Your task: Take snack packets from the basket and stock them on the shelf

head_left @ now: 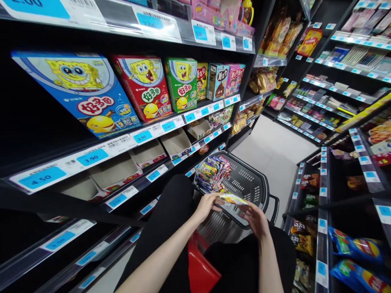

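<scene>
Between my two hands is a snack packet (233, 199), white and yellow, seen nearly edge-on. My left hand (208, 206) pinches its left end, and my right hand (255, 215) grips its right end. Just beyond and below them a black shopping basket (259, 175) rests on the floor. Several colourful small packets (213, 173) lie heaped at the basket's left side. A red thing (201, 266), its kind unclear, lies between my legs under my forearms.
On the left shelf stand a blue snack box (88, 95), a red box (143, 87) and a green box (182, 83). Open cardboard trays (175, 142) sit one shelf lower. Bagged chips (356, 244) fill the right shelf. Pale floor (281, 136) runs between the shelves.
</scene>
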`<move>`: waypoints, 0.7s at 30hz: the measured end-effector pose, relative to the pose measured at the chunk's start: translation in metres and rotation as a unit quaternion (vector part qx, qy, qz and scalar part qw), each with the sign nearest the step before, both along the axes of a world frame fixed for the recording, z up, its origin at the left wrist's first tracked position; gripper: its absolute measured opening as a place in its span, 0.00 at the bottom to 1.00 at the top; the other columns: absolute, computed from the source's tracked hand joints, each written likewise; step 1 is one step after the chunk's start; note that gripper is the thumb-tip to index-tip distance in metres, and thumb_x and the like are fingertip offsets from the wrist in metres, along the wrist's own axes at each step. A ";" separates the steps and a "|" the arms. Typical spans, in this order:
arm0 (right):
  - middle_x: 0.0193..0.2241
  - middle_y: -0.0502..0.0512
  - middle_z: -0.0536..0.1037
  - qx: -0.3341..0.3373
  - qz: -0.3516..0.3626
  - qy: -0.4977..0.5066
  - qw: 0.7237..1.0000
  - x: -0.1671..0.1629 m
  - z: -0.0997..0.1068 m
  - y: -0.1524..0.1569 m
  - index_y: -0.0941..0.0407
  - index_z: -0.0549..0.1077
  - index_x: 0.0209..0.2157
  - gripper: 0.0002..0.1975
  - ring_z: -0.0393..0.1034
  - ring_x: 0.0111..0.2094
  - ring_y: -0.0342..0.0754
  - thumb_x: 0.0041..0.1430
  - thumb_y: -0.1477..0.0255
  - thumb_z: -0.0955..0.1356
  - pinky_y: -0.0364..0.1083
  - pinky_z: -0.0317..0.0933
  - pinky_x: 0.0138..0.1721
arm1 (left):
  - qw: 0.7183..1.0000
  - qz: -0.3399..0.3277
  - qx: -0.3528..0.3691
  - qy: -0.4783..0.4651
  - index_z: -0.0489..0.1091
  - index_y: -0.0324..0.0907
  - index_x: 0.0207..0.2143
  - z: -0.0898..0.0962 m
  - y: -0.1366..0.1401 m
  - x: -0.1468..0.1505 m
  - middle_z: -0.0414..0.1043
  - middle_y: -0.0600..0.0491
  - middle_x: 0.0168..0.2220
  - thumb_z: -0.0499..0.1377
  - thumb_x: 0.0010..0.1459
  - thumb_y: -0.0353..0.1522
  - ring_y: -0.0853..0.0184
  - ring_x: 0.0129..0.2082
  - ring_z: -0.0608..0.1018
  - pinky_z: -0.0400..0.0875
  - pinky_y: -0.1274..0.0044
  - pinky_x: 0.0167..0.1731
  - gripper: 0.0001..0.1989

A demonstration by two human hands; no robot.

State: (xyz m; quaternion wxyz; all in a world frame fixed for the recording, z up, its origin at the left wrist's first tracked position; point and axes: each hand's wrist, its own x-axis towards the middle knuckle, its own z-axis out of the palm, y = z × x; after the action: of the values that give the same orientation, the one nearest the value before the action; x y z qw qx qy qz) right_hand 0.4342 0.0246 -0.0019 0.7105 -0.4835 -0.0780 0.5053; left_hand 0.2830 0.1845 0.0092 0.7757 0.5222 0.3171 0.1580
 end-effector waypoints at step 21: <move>0.28 0.54 0.73 -0.065 -0.134 -0.374 0.915 0.000 -0.029 0.020 0.58 0.74 0.26 0.13 0.66 0.32 0.48 0.40 0.63 0.71 0.46 0.62 0.33 | 0.971 0.142 0.191 0.025 0.73 0.39 0.22 -0.005 0.006 0.002 0.68 0.54 0.26 0.62 0.38 0.31 0.69 0.28 0.70 0.63 0.78 0.29 0.05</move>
State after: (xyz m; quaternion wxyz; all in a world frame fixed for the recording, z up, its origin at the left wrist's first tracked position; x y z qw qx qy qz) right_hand 0.4339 0.0442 -0.0304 0.6575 -0.6882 -0.2393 0.1918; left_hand 0.2848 0.1907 0.0047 0.6229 0.6144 0.3714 0.3107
